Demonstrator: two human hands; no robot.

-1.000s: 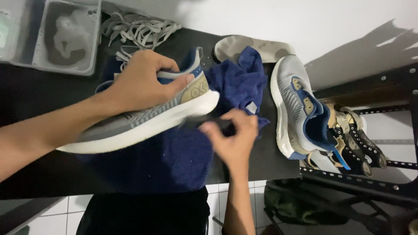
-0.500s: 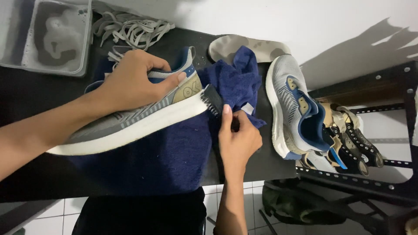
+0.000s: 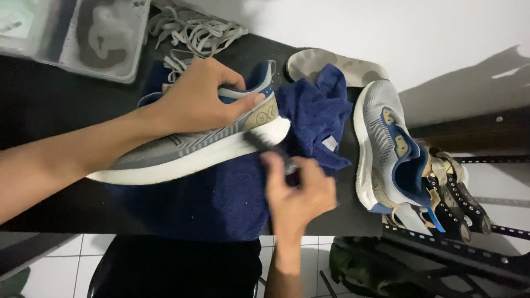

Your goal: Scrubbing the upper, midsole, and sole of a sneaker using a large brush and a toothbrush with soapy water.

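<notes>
Brush on the heel of a held shoe

On the dark surface [image 3: 49, 105], a clear tub [image 3: 83, 33] and grey laces [image 3: 193, 33] lie at the far left; the left hand [image 3: 196, 102] grips the grey shoe [image 3: 182, 152] by its collar, tilted on its side over a blue towel [image 3: 221, 193]. The right hand [image 3: 298, 193] is clenched on a dark brush [image 3: 262, 142], bristles touching the white heel sole. An insole [image 3: 337, 63] and second shoe [image 3: 386, 143] lie right.
</notes>
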